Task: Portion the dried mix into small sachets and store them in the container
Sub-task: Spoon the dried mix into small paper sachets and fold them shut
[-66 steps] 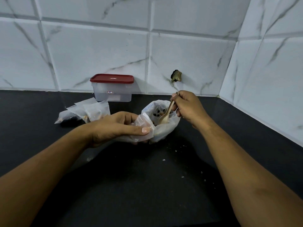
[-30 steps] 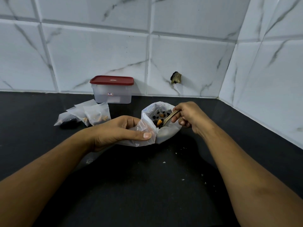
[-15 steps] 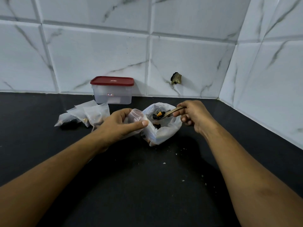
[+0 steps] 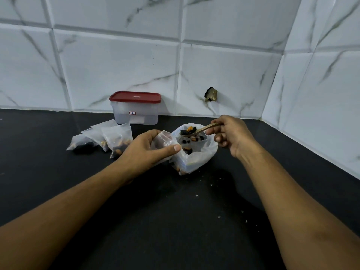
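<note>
small label on container (image 4: 132,113), text too small

The light is dim, cool and even, giving the white tiles (image 4: 116,65) a bluish cast. Soft shadows lie beneath the forearms on the black counter (image 4: 175,230). Tile lines bow toward the frame edges, and the upper left looks slightly smeared.

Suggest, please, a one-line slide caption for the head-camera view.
Right hand holds a spoon of dried mix above the large bag, beside the small sachet gripped by the left hand.
</note>
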The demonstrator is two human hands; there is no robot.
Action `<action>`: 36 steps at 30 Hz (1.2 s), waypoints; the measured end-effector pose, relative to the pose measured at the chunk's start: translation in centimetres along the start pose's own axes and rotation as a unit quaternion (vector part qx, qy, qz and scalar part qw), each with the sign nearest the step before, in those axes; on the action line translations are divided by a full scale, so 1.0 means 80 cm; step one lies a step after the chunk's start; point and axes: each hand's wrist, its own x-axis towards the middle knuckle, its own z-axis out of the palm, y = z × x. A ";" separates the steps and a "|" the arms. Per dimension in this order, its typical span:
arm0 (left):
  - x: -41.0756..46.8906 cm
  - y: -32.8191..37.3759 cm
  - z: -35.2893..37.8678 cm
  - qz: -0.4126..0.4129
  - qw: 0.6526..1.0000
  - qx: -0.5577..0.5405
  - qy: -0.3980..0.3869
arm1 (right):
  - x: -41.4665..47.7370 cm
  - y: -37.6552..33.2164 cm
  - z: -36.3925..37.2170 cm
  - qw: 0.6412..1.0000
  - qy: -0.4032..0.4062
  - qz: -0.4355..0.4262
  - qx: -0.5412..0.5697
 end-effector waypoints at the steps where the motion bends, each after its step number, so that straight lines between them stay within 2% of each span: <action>1: 0.000 -0.001 0.000 -0.001 1.000 0.001 0.000 | -0.002 -0.002 0.002 1.000 -0.005 -0.001 0.001; 15: -0.003 0.003 0.003 0.002 1.000 -0.002 0.000 | -0.032 -0.011 0.036 0.996 -0.069 -0.016 -0.051; 28: -0.004 0.007 0.003 0.000 0.998 -0.061 -0.018 | -0.050 -0.009 0.046 0.953 -0.250 -0.151 -0.081; 36: 0.001 0.001 -0.001 0.001 0.997 -0.081 0.016 | -0.042 -0.013 0.036 0.940 -0.268 -0.203 -0.050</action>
